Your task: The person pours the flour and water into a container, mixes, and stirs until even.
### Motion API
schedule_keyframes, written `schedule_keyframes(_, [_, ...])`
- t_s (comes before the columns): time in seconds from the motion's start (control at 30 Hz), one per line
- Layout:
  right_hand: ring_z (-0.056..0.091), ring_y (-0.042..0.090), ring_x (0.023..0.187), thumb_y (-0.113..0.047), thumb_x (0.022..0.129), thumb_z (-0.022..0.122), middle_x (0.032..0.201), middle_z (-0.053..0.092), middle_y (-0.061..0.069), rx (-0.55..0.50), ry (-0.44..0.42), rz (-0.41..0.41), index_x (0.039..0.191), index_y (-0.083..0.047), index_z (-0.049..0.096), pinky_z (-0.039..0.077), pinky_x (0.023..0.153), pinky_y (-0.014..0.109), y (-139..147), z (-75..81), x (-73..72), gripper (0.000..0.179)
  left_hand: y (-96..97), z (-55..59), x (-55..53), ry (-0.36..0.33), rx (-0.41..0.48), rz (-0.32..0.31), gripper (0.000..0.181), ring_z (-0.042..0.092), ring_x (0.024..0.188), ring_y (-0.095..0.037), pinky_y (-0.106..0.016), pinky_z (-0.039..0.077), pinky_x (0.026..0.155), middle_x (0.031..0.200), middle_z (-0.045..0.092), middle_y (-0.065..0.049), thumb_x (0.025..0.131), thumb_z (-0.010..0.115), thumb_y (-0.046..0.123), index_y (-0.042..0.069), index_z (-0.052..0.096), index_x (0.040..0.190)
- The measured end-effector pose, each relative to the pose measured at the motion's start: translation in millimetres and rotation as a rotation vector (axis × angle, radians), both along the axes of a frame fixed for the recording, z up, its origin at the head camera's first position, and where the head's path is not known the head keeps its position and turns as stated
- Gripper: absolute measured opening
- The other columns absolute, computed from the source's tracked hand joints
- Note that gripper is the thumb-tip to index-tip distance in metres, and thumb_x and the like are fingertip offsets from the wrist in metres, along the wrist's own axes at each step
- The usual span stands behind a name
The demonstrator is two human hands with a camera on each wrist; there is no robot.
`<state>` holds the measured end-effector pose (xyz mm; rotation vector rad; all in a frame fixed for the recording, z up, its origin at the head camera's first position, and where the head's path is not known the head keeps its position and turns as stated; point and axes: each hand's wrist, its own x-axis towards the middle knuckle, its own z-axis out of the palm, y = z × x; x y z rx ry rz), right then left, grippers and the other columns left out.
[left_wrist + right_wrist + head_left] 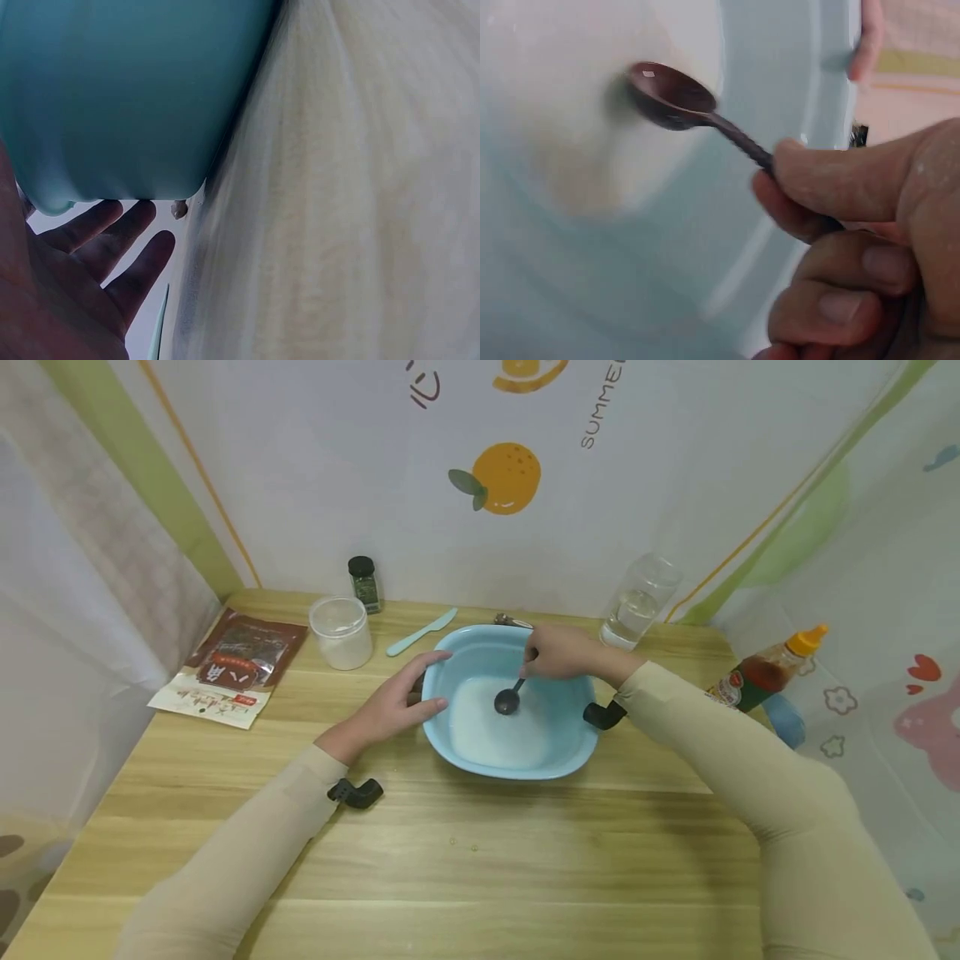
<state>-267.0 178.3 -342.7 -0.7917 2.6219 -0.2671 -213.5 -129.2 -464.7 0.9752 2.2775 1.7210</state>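
Note:
A light blue plastic basin (513,772) stands on the wooden table with a white layer over its bottom. My left hand (395,697) holds its left rim, thumb over the edge; in the left wrist view, the spread fingers (112,236) lie against its outer wall. Between thumb and curled fingers, my right hand (562,652) pinches the handle of a small dark brown measuring spoon (507,702). The spoon's bowl is above the white layer, facing up. Seen from the right wrist, the bowl (673,94) looks hollow and shiny, and the handle's end is hidden in the hand.
Behind the basin lie a mint spreader knife (422,632) and a small metallic item (513,622). A lidded jar of white powder (341,633), a herb bottle (365,584) and a spice packet (232,664) are left; a glass of clear liquid (636,606) and a sauce bottle (765,670) right.

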Motion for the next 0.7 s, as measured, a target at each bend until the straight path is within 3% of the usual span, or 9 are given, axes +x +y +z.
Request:
schedule_keyframes(0.1, [0.053, 0.015, 0.069, -0.024, 0.104, 0.078, 0.076, 0.067, -0.001, 0.02, -0.044, 0.048, 0.091, -0.007, 0.083, 0.045, 0.064, 0.031, 5, 1.0, 0.2, 0.022, 0.5, -0.7, 0.2, 0.003, -0.003, 0.005, 0.073, 0.067, 0.132, -0.048, -0.043, 0.068, 0.096, 0.157, 0.051, -0.031, 0.106, 0.069, 0.012, 0.005, 0.035, 0.17])
schedule_keyframes(0.27, [0.054, 0.014, 0.072, -0.024, 0.105, 0.077, 0.078, 0.068, -0.001, -0.049, -0.163, 0.142, 0.092, -0.008, 0.082, 0.046, 0.067, 0.031, -9, -0.9, 6.8, 0.022, -0.6, -2.7, 1.2, -0.004, 0.012, 0.009, 0.073, 0.066, 0.133, -0.048, -0.044, 0.068, 0.098, 0.158, 0.051, -0.03, 0.106, 0.069, 0.011, 0.006, 0.035, 0.17])
schedule_keyframes(0.4, [0.058, 0.016, 0.073, -0.026, 0.107, 0.076, 0.083, 0.073, 0.003, -0.064, -0.078, 0.083, 0.098, -0.005, 0.084, 0.049, 0.067, 0.031, -17, -5.1, 4.8, 0.024, -1.4, -4.4, 2.2, -0.007, 0.018, 0.007, 0.073, 0.066, 0.133, -0.049, -0.043, 0.068, 0.097, 0.158, 0.051, -0.032, 0.106, 0.069, 0.011, 0.004, 0.035, 0.17])
schedule_keyframes(0.57, [0.057, 0.018, 0.069, -0.023, 0.106, 0.074, 0.08, 0.071, 0.004, -0.005, 0.016, -0.034, 0.097, -0.001, 0.083, 0.048, 0.063, 0.032, -2, -4.9, -4.6, 0.025, -1.2, -4.9, 0.9, 0.001, 0.014, 0.0, 0.073, 0.066, 0.133, -0.05, -0.044, 0.068, 0.097, 0.159, 0.05, -0.032, 0.106, 0.068, 0.012, 0.003, 0.033, 0.17])
schedule_keyframes(0.7, [0.055, 0.017, 0.068, -0.023, 0.103, 0.077, 0.075, 0.069, 0.002, 0.046, 0.003, 0.005, 0.092, -0.004, 0.083, 0.047, 0.063, 0.032, 7, 0.8, -1.9, 0.022, -0.5, -3.9, -1.0, 0.002, 0.011, -0.009, 0.073, 0.065, 0.135, -0.048, -0.044, 0.067, 0.099, 0.161, 0.048, -0.03, 0.107, 0.069, 0.013, 0.004, 0.033, 0.171])
